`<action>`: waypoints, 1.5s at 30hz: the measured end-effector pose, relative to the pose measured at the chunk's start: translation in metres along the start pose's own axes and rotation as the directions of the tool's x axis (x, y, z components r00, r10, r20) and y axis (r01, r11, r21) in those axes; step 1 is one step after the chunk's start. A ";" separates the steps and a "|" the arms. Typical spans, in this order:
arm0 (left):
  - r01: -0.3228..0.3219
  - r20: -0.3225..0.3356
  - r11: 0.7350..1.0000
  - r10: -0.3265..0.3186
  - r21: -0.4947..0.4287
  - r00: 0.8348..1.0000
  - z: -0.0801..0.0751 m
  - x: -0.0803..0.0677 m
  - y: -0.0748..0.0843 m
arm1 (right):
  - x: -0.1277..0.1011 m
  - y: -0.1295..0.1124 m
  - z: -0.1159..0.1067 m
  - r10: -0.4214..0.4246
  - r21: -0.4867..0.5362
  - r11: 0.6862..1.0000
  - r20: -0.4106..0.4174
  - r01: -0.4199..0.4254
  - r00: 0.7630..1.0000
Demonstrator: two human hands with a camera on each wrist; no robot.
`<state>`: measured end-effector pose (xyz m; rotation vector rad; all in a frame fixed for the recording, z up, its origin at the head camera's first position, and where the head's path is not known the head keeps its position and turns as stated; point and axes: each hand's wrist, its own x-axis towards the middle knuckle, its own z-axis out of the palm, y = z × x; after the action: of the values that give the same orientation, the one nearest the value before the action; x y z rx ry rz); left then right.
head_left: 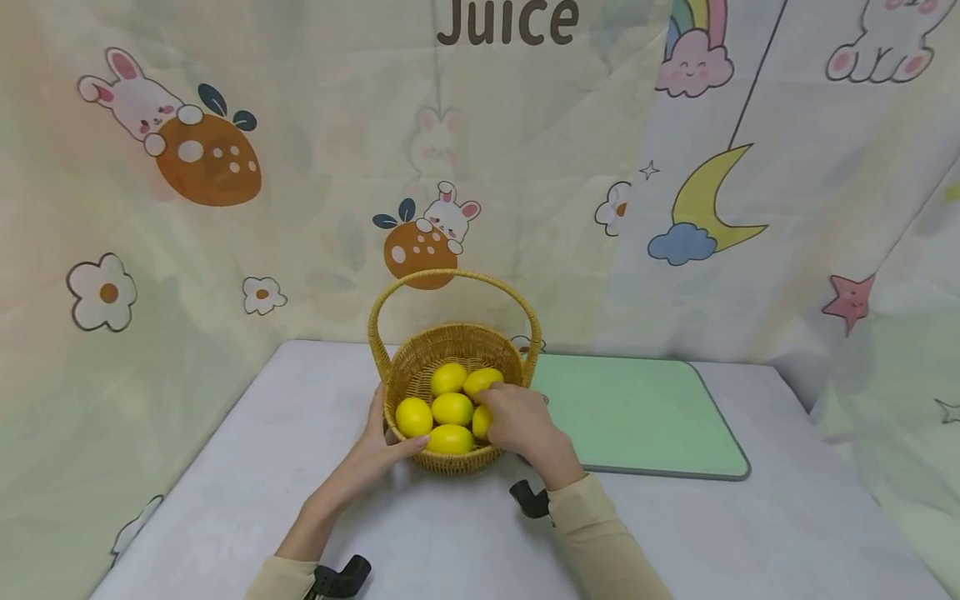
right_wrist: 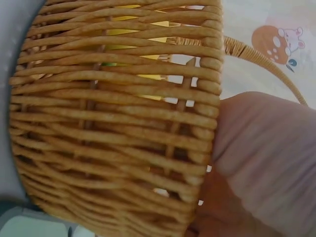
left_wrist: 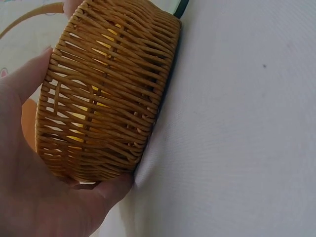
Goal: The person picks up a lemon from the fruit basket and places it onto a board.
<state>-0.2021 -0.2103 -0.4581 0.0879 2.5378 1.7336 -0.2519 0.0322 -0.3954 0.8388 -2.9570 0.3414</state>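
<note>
Wicker, tan, round basket with a hoop handle (head_left: 450, 358) sits on the bench (head_left: 240, 467), near its middle. Six yellow lemons (head_left: 452, 408) fill it, packed touching each other. Left hand (head_left: 375, 450) cups the basket's near-left wall from outside, thumb along the rim; left wrist view shows the palm (left_wrist: 29, 187) flat against the weave (left_wrist: 103, 98), fingers only lightly bent, not clamped. Right hand (head_left: 521, 425) reaches over the basket's right rim, fingers curled down onto the right-most lemon (head_left: 482, 421); whether they actually pinch it, cannot tell. Right wrist view shows only basket weave (right_wrist: 113, 128) and the back of that hand (right_wrist: 266, 163). Pale green rectangular mat with grey edge (head_left: 645, 412) lies just right of the basket, flat on the bench. Cartoon-print cloth backdrop (head_left: 187, 158) hangs behind.
</note>
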 end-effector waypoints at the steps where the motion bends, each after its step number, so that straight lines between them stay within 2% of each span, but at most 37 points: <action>1: -0.002 0.000 1.000 0.002 0.000 1.000 0.000 0.000 0.000 | 0.001 0.000 0.000 -0.002 -0.001 1.000 0.010 0.002 1.000; 9: -0.021 0.003 1.000 0.021 -0.020 1.000 0.001 0.000 0.000 | 0.008 0.001 0.003 -0.002 0.034 0.999 0.108 -0.002 0.994; 18: 0.013 0.002 1.000 -0.013 -0.013 1.000 0.001 -0.001 0.001 | 0.010 0.007 0.005 -0.008 0.073 0.997 0.132 -0.002 0.991; 24: 0.022 0.003 1.000 -0.022 -0.008 1.000 0.002 -0.001 0.001 | 0.010 0.006 0.005 -0.001 0.046 0.999 0.151 -0.006 0.989; 33: 0.011 -0.003 1.000 -0.011 -0.013 1.000 0.002 -0.001 -0.001 | 0.010 0.010 0.002 -0.054 0.066 0.997 0.092 0.048 0.994; 39: -0.002 -0.007 1.000 0.001 -0.022 1.000 0.001 0.002 -0.002 | 0.002 0.014 -0.016 -0.088 0.144 0.986 0.017 0.084 0.996; 45: 0.016 0.003 1.000 -0.016 -0.024 1.000 0.001 0.001 -0.002 | -0.006 0.018 -0.035 -0.100 0.192 0.976 -0.041 0.106 0.994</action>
<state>-0.2029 -0.2104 -0.4604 0.0691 2.5081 1.7563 -0.2568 0.0577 -0.3653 0.9928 -2.8710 0.6389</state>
